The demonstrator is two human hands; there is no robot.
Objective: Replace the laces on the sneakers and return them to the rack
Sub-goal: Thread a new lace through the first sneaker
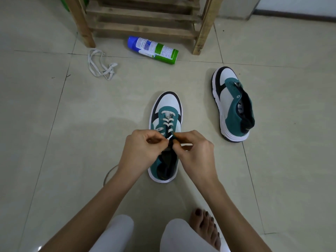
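Well in front of the rack (145,24), one sneaker (163,161) was laced partway, the left hand (140,150) pinching the lace (170,124) tip and the right hand (196,151) gripping its eyelet edge, while the second sneaker (234,106), nearer the rack, lay unlaced, neither shelved.

Spray can (152,50) label print illegible, unlaced sneaker (231,106) insole logo unreadable

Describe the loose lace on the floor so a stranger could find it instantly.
Start at the wooden rack. Left of the spray can lying before it sits the loose lace, a pale tangle on the tile. Unlike the threaded lace in the near sneaker, it is threaded through nothing.
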